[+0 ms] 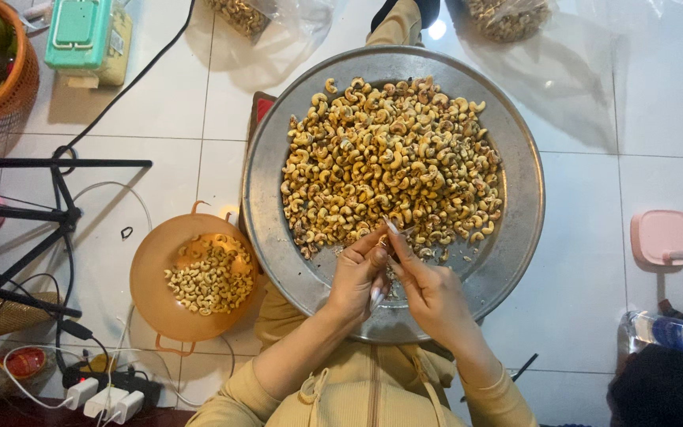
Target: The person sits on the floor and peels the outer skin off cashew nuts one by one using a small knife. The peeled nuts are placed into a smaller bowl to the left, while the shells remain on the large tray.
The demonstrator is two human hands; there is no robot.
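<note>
Both hands met over the near rim of the round metal tray (515,237). The left hand (355,278) pinched a cashew (382,239) in narrow fingers; the right hand (428,289) gripped a small blade (393,228) against it. The unpeeled pile (393,158) lay beyond, and peeled nuts filled the orange bowl (152,277) to the left.

The white tiled floor (658,119) carries a round metal tray (515,237) of unpeeled cashews, an orange colander (148,273), a teal box (81,32), a water bottle (673,332) and a power strip (108,383).

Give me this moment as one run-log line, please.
left hand: pinching cashew | right hand: small blade on it | tray: unpeeled cashews | orange bowl: peeled cashews
</note>
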